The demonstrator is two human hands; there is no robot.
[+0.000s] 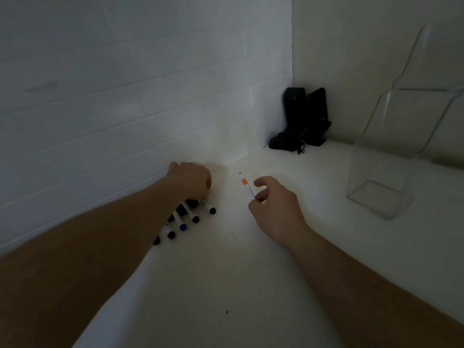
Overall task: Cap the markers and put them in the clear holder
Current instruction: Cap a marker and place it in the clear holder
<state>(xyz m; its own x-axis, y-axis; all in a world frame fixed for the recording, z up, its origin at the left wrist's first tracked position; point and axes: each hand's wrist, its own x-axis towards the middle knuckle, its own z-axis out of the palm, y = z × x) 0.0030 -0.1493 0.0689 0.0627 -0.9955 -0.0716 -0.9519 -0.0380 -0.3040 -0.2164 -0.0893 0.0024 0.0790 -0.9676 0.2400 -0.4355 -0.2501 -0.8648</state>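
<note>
My right hand (273,204) pinches an uncapped white marker with an orange band (245,186), its tip pointing up and away. My left hand (192,180) reaches down over a cluster of markers (187,218) lying on the white counter by the tiled wall. Its fingers are curled over the far ends of them, and what they hold is hidden. Most of those markers show black ends, and one shows a blue end (183,227). The clear holder (381,172) stands at the right, with nothing in it.
Two black upright objects (303,116) with a dark bundle at their base sit in the far corner. The tiled wall (125,109) runs along the left and a plain wall along the right. The white counter (238,285) stretches toward me.
</note>
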